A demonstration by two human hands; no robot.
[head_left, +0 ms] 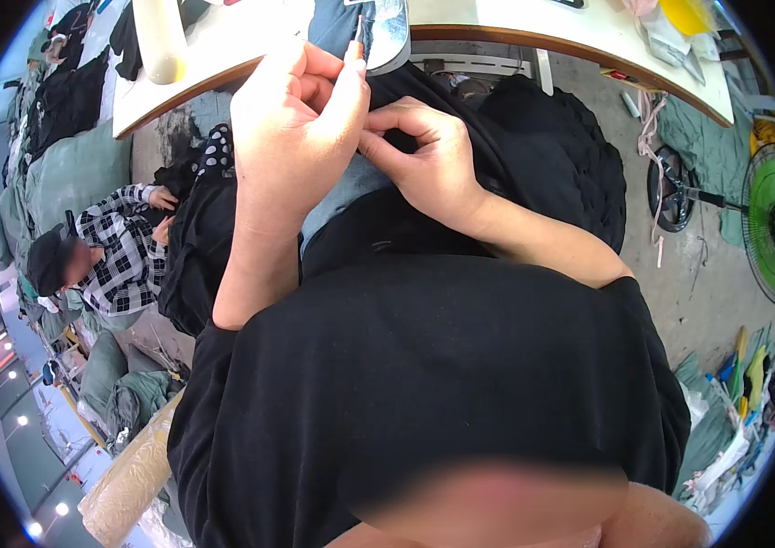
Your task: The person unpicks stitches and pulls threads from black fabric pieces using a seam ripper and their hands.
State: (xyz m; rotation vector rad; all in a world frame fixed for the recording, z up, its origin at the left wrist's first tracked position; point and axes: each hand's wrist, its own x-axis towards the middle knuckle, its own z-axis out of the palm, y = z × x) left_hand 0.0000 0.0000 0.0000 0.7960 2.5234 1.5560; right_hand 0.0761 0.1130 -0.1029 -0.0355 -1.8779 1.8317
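My left hand (296, 128) is raised in front of the table edge, its thumb and fingers closed on a slim tool with an orange-brown handle (355, 52) and a thin tip pointing away from me. The tool's exact kind is too small to tell. Just right of it and lower, my right hand (429, 155) has thumb and forefinger pinched together close to the left palm. Whatever lies in that pinch is hidden. Black cloth (552, 155) is heaped over my lap and to the right. Beyond the tool sits a shiny metal plate (391, 36) on the table.
A white table (488, 20) curves across the far side, with a pale cylinder (161, 55) at its left. At left, a co-worker in a checked shirt (122, 237) handles dark cloth. A green fan (771, 219) stands at right. Cloth piles and a wrapped roll (132, 475) lie around.
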